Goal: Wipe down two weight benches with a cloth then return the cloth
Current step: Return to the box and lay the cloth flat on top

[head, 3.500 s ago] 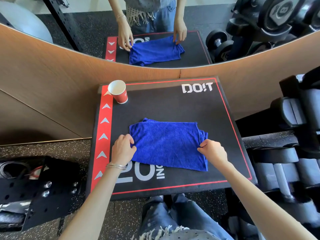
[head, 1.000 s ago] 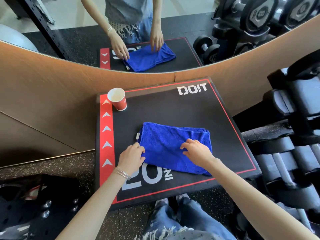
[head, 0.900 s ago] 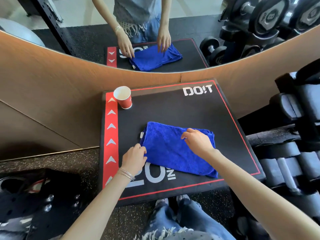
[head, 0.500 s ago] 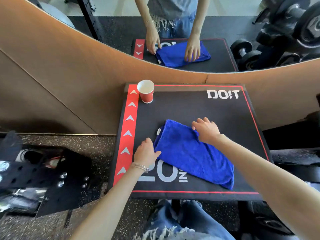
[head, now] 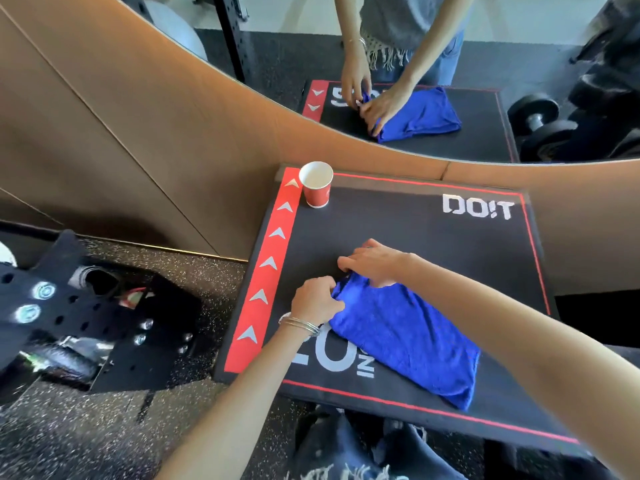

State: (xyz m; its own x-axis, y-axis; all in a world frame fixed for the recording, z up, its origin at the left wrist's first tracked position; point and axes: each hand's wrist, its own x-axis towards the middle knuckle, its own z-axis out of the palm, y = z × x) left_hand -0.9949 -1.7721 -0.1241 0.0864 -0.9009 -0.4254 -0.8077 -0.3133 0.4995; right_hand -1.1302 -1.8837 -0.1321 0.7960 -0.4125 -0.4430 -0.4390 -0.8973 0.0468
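Biggest thing first: the curved wood panelling (head: 166,143) with the mirror (head: 519,50) above it, smooth and hard. Below sits the black padded platform (head: 433,237), matte, square, red-edged, with white lettering. On its near half lies the blue cloth (head: 408,334), a folded, fuzzy terry rectangle. Half a second ago it lay flat with my hands apart on its left edge and far corner. Now both have closed in on that far-left corner, which is bunching up. My right hand (head: 375,263) curls over the corner, gripping it. My left hand (head: 317,299) pinches the edge just beside it, fingers tucked. I read that as another fold or a lift starting. Whether wiping lies ahead or behind, I can't say. The red paper cup (head: 316,184) stands upright at the far-left corner, and thin metal bangles (head: 301,324) sit on my left wrist.
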